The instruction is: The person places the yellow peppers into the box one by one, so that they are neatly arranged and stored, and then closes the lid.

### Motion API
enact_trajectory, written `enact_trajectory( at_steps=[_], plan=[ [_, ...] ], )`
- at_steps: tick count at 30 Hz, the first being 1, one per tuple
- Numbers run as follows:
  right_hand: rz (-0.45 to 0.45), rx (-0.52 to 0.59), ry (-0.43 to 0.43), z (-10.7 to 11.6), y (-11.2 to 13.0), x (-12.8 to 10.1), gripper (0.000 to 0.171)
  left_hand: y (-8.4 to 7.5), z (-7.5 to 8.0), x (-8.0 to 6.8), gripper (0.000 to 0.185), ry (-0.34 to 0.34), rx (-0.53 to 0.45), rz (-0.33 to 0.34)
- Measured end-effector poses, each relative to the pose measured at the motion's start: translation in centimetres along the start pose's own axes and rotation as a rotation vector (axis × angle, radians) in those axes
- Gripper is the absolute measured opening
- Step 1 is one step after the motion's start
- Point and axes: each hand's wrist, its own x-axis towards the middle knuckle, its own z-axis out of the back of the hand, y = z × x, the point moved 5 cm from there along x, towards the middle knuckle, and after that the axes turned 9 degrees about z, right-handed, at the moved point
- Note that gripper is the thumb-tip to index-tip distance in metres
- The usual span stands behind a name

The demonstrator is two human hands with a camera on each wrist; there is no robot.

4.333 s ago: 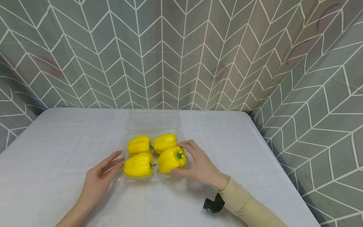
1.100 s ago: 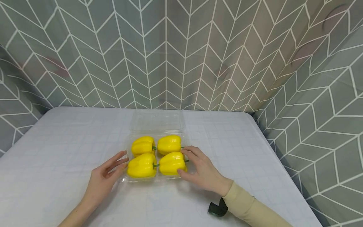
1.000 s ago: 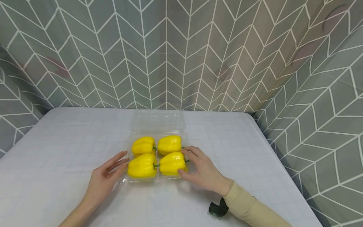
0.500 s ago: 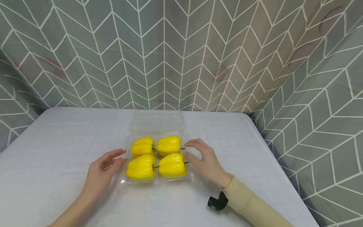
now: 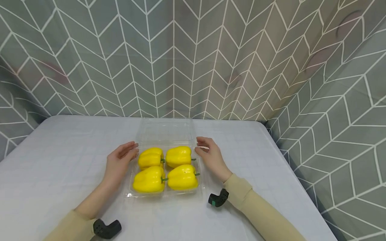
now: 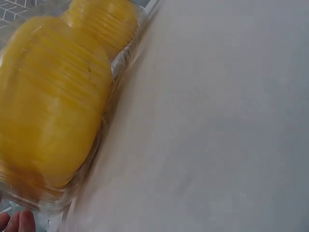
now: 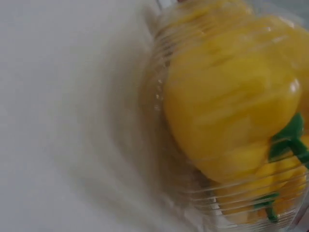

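clear plastic clamshell box [image 5: 132, 192] at mid-table on the white checked tablecloth [image 5: 60, 160], lid [image 5: 164, 130] laid open behind | holds four yellow bell peppers [image 5: 179, 176] | left hand [image 5: 120, 160] and right hand [image 5: 211, 155] flank its far corners, fingers relaxed, grasping nothing

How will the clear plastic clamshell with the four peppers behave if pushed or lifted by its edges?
The clamshell tray looks thin-walled, so it would probably flex. Four yellow peppers likely make it bottom-heavy. The open lid would probably flop.
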Motion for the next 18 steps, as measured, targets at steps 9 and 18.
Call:
enact_trajectory(
  at_steps=[9,18],
  plan=[
    [-0.163,0.383,-0.069,-0.9,-1.6,1.1,0.056,0.3,-0.9,0.9,0.052,0.013,-0.306,0.153],
    [-0.127,0.556,-0.102,-1.4,-2.0,0.8,0.056,0.6,-0.9,1.2,0.058,0.107,-0.596,0.208]
  ],
)
